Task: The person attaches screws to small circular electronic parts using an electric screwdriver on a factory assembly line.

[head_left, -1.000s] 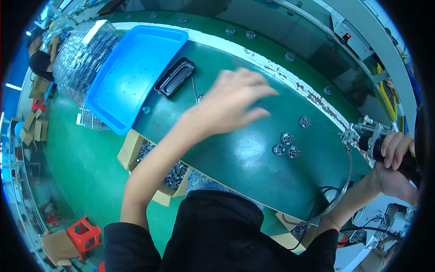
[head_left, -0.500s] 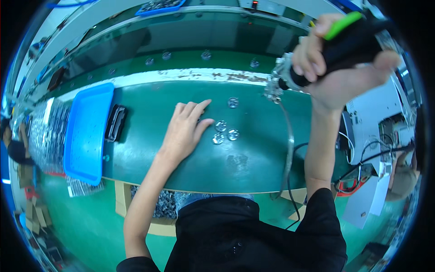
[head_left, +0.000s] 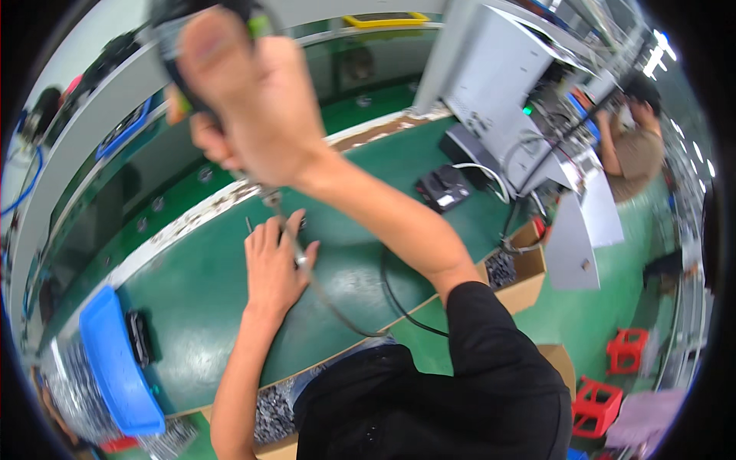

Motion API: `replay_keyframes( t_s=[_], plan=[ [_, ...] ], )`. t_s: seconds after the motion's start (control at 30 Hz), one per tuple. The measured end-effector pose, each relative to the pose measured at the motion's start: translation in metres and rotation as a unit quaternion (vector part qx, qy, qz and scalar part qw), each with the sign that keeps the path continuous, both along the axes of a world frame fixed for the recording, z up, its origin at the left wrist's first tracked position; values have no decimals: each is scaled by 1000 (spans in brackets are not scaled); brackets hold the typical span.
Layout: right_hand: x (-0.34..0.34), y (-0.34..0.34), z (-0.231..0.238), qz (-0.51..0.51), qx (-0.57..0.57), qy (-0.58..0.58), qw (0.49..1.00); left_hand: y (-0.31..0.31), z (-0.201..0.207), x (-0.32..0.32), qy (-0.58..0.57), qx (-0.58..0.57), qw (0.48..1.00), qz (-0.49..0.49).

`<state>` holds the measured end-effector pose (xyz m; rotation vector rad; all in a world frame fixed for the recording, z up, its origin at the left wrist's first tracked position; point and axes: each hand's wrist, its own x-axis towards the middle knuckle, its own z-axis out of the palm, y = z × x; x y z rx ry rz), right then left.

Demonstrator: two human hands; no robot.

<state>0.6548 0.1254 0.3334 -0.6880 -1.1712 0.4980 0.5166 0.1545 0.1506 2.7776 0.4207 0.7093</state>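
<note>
My right hand point(head_left: 264, 107) is raised over the far left part of the bench, wrapped round a black handheld power tool point(head_left: 172, 46) with a bit of green. Motion blurs the hand, and the tool's working end is mostly hidden. A thin hose point(head_left: 326, 299) hangs below the hand and crosses in front of my left hand point(head_left: 270, 268). That left hand lies on the green bench top point(head_left: 353, 268) with its fingers apart. A small round shiny part point(head_left: 302, 221) shows partly beside its fingertips; what else lies under the hand is hidden.
At left stand a blue tray point(head_left: 115, 360) and a black holder point(head_left: 139, 337). A black device point(head_left: 443, 188) and a grey machine point(head_left: 498, 69) are at right. A black cable point(head_left: 395, 295) runs over the bench edge. Another person point(head_left: 638, 153) sits far right.
The view has turned to the right. My right hand has swung leftward with the tool, from the right side to over the left hand. The loose round parts are now mostly covered.
</note>
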Motion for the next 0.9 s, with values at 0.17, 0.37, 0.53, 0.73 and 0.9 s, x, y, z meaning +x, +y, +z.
replay_keyframes(
  t_s=[0.17,0.37,0.53,0.73,0.9],
  plan=[
    [4,7,-3,-23,70,-19,997,-12,13,8,-19,-37,999,-34],
    [2,5,-11,-45,-27,-13,999,-13,-7,2,-56,-80,991,-88],
    [15,-3,-5,69,-35,40,996,-42,-13,-40,-59,-73,994,-48],
    [91,-3,-12,208,-21,-43,977,-49,-8,-146,-70,-131,989,17],
    [111,9,-13,177,-4,-95,980,-12,-9,-220,-93,-114,979,141]
  ],
)
